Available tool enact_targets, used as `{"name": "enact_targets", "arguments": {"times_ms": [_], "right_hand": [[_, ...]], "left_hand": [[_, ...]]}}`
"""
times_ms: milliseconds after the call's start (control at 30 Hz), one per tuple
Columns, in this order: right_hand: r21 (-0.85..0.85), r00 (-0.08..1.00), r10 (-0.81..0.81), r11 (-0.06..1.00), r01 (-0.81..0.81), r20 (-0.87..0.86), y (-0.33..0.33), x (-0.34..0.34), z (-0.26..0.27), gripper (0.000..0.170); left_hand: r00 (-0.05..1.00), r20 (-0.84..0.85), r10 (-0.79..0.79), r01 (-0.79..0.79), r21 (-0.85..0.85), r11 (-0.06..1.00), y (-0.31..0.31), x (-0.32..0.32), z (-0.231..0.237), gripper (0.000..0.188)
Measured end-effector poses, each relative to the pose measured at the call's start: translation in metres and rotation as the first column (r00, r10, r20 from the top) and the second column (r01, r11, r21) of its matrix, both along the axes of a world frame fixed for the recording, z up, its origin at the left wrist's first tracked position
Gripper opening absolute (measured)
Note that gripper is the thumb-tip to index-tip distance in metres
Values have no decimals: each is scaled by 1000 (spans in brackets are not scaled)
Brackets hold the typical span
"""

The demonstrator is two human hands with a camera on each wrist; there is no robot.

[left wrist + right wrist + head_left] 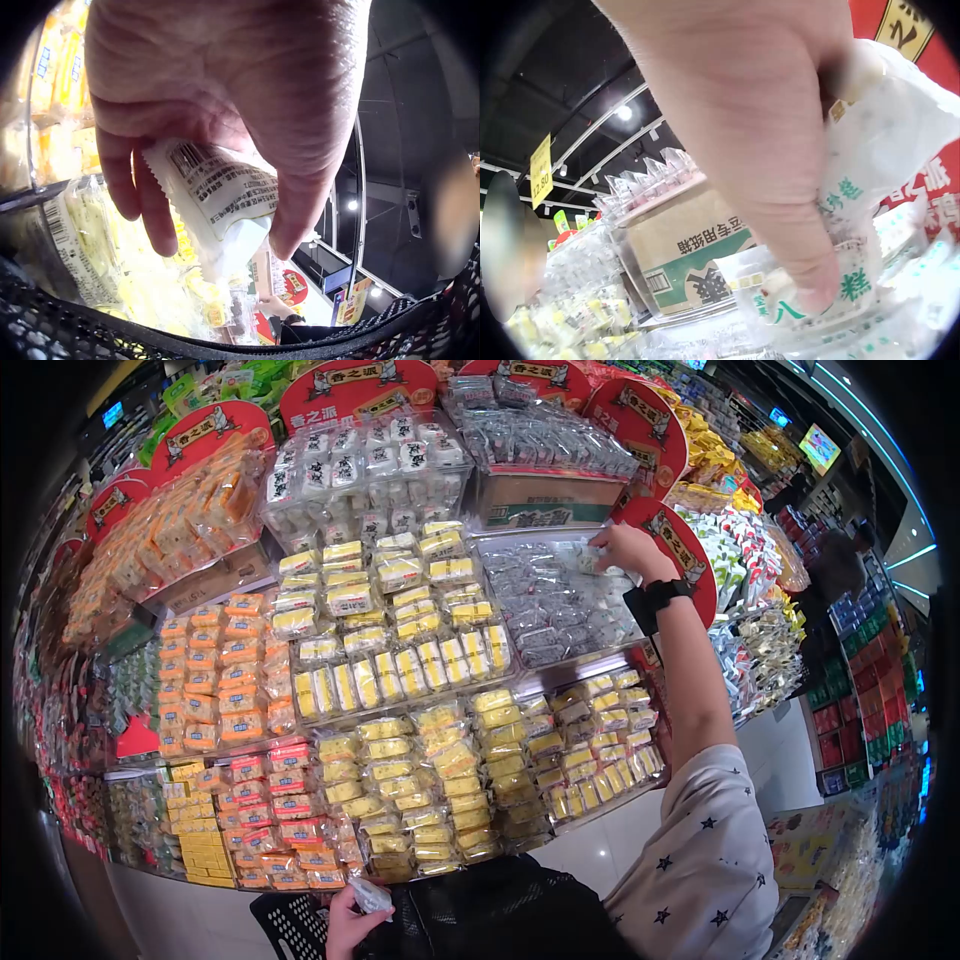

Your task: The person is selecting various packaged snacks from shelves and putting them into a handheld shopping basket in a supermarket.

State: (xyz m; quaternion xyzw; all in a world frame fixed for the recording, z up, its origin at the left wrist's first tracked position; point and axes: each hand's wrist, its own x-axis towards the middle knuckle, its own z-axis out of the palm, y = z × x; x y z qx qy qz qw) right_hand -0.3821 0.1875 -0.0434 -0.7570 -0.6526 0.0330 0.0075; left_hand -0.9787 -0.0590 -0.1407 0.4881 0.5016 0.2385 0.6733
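Observation:
My left hand (352, 925) holds a small white wrapped snack packet (371, 895) low in the head view. In the left wrist view, its printed back with a barcode (225, 184) faces out between thumb and fingers. At the far right of the display, my right hand (638, 552) reaches into a bin of clear-wrapped packets (560, 600). The right wrist view shows its thumb (821, 281) on a clear packet with green lettering (787, 304). A second such packet (877, 135) lies against the hand's far side, where the fingers are mostly hidden.
A black mesh basket (290, 925) hangs by my left hand. Yellow-and-white packets (400, 670), orange packets (240, 680) and yellow packets (440, 780) fill the neighbouring bins. A cardboard box (545, 500) stands behind the right-hand bin, and a round red sign (680, 560) beside it.

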Motion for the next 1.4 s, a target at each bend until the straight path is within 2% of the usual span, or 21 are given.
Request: {"name": "enact_targets", "arguments": {"times_ms": [67, 100, 167, 200, 267, 400, 467, 567, 600, 733, 800, 833, 867, 933, 1000, 1100, 1133, 1167, 1267, 1333, 1400], "right_hand": [[-108, 991, -42, 993, 56, 128, 13, -6, 5, 42], [-108, 991, -37, 993, 51, 127, 21, -5, 3, 42], [-103, 972, 42, 995, -19, 230, 38, 0, -7, 36], [-106, 972, 52, 994, -28, 230, 46, 4, -10, 36], [-47, 965, -42, 997, 56, 260, 52, 7, -14, 33], [0, 985, -36, 999, 36, 171, 47, 10, -13, 33], [32, 998, -24, 999, 22, 59, 37, 8, -12, 38], [-19, 994, 21, 1000, -19, 105, 20, 0, -15, 39], [-41, 985, 4, 999, 3, 173, 20, 1, -18, 40], [-52, 975, -55, 996, 67, 217, 26, 15, -17, 37], [26, 991, -90, 996, 87, 103, 21, 26, -13, 35], [111, 987, -113, 989, 100, 116, 15, 31, -13, 34], [87, 986, -122, 990, 113, 111, 9, 37, -12, 36], [63, 986, -132, 990, 126, 105, 2, 46, -16, 37], [10, 970, -244, 970, 243, 13, 0, 50, -27, 38], [98, 958, -286, 953, 286, -20, -4, 40, -33, 40], [80, 943, -314, 943, 323, -110, -6, 32, -28, 40], [81, 943, -314, 943, 324, -111, -6, 34, -31, 40], [113, 955, -275, 951, 287, -110, -1, 47, -46, 47], [45, 988, -111, 992, 117, -108, 1, 58, -52, 55], [34, 987, -58, 997, 64, -150, 2, 68, -59, 58]], "left_hand": [[1000, -9, 20, -20, -19, 1000, -4, -2, -2, 42], [1000, -10, 25, -25, -19, 1000, -4, -4, -1, 42], [998, 51, -44, 47, -61, 997, -5, -4, 8, 23], [998, 51, -35, 38, -64, 997, -6, -4, 4, 23], [998, 8, 67, -67, -31, 997, -6, -3, -7, 42], [997, 11, 81, -80, -49, 996, -7, 1, -6, 41], [995, -14, 98, -98, -42, 994, -10, 4, -1, 41], [995, -21, 97, -98, -41, 994, -15, 0, -5, 41], [995, -23, 97, -98, -44, 994, -16, 0, -5, 41], [993, -55, 104, -107, -50, 993, -12, 2, -1, 42], [992, -50, 118, -121, -59, 991, -13, 4, 3, 43], [993, -5, 121, -121, -39, 992, -14, 6, 7, 30], [992, 40, 124, -123, -19, 992, -14, 8, 11, 20], [993, 30, 115, -115, -22, 993, -12, 9, 14, 19], [994, 19, 108, -107, -26, 994, -10, 10, 18, 18], [994, 12, 106, -106, -3, 994, -11, 10, 17, 18], [992, -21, 123, -123, -21, 992, -11, 8, 11, 30], [989, -55, 139, -141, -38, 989, -12, 6, 7, 43], [989, -54, 141, -144, -45, 989, -14, 3, 3, 43], [988, -57, 143, -146, -50, 988, -16, 5, 6, 43], [987, -60, 148, -152, -56, 987, -17, 5, 10, 42]]}}
